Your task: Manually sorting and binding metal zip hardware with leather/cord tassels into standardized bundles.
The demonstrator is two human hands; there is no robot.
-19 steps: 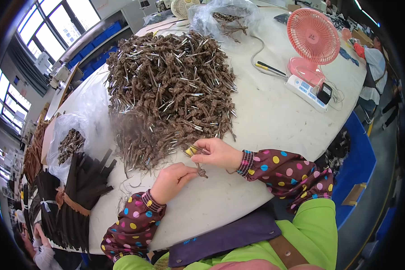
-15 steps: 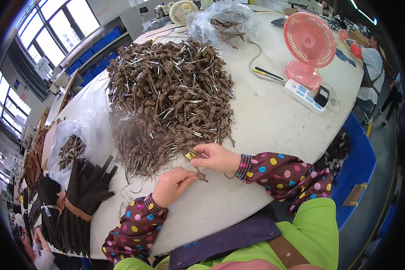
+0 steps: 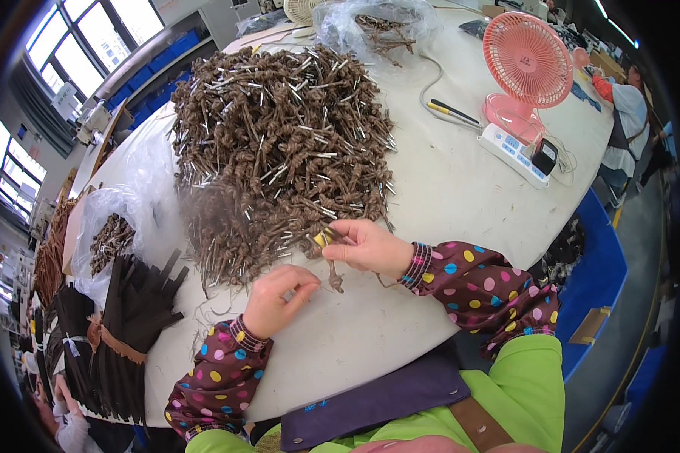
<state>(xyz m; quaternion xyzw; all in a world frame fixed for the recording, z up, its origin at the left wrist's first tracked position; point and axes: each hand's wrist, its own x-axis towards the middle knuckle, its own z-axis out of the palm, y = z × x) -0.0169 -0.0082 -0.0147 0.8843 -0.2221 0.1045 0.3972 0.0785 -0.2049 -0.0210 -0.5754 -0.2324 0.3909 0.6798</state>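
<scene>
Far left: bundle of black strips (image 3: 125, 359), tied with a brown band, lying on the table (image 3: 355, 355). Just behind it, a clear plastic bag (image 3: 132, 198) with small brown pieces inside. Then a big pile of brown knotted cords (image 3: 272, 151), many with silvery tips. Left hand (image 3: 276, 300) in front of the pile: fingers curled, thumb near forefinger; can't tell if it's pinching a thread. Next, one knotted cord (image 3: 336, 283) hangs below the right fingertips, between the hands, knot down. Right hand (image 3: 366, 248) is closed around a small yellow-and-metal tool (image 3: 324, 238) at the pile's near edge. Further right: white power strip (image 3: 499, 147), pink fan (image 3: 527, 57), blue bin (image 3: 604, 257) beside the table.
</scene>
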